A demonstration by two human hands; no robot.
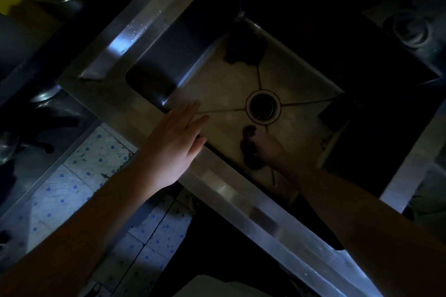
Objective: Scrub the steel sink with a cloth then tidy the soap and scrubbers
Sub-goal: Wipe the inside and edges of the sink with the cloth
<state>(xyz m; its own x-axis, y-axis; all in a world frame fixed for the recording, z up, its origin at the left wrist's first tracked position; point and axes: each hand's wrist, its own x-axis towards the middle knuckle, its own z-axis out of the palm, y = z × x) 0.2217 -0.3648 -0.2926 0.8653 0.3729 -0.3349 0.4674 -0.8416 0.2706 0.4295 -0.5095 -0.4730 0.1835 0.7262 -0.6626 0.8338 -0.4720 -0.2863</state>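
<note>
The room was dim, and the scrubbing step looked to be in hand. The right hand (266, 149) was down inside the steel sink (224, 84), its grip closed on a dark wad that I took for the cloth (251, 149), pressed to the sink floor just beside the drain (263, 106). The left hand (178, 142) lay flat and spread on the near rim (217, 181), fingers reaching over the edge, holding nothing; it seemed to be bracing the body.

A second dark lump (245, 52) sat in the far corner of the basin, perhaps a scrubber, though the light was too poor to tell. I could not make out any soap.

As I judged it, the floor and walls were yet to be covered, so the next move called for sweeping the cloth outward from the drain toward the corners, with firm downward pressure.
</note>
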